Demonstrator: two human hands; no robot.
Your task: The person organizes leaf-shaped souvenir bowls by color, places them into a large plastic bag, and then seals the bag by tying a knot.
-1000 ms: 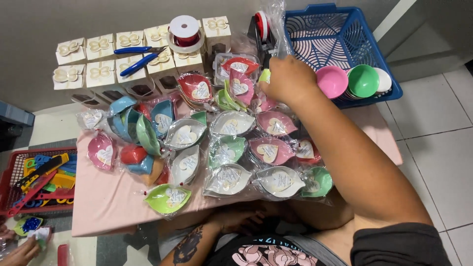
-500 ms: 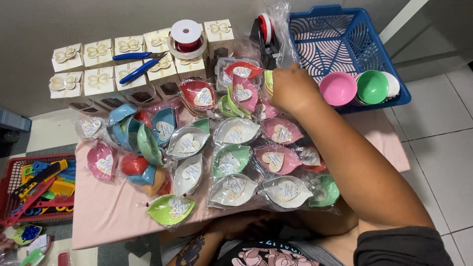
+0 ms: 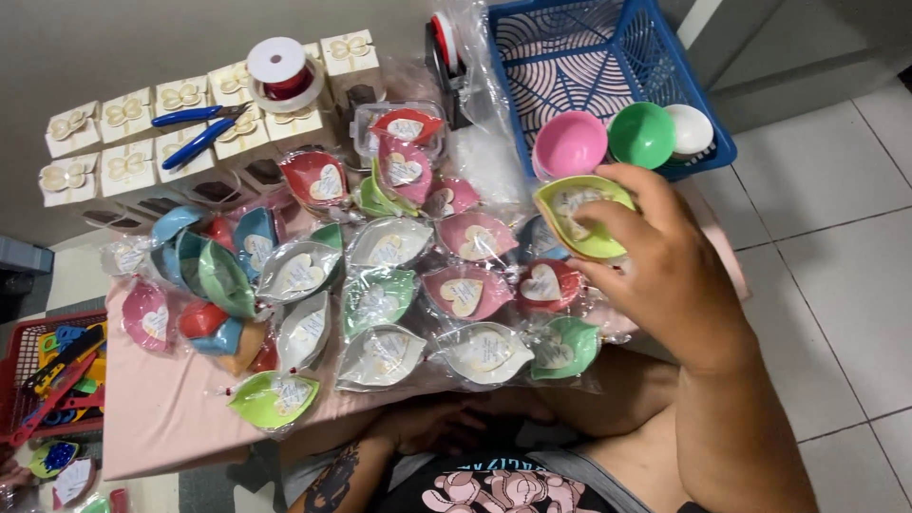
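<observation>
Head view: right hand [image 3: 665,275] grip clamped on yellow-green dish [image 3: 579,214] near table's [image 3: 161,418] right edge; left hand [image 3: 446,423] grip unclear.

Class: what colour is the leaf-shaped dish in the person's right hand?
Yellow-green dish, held by the right hand; head view.

a home floor turned into a small craft and party-favour packing spot, by the look of it: a low table under a pink cloth [image 3: 161,418] sits on pale floor tiles [image 3: 836,247] against a plain wall, crowded with leaf-shaped dishes in clear wrap [image 3: 380,356], rows of small cream gift boxes [image 3: 123,166], a ribbon spool [image 3: 277,71], blue pliers [image 3: 195,128] and a tape dispenser [image 3: 445,43]; a blue plastic basket [image 3: 589,57] holds loose bowls, a red basket [image 3: 43,380] holds tools
</observation>
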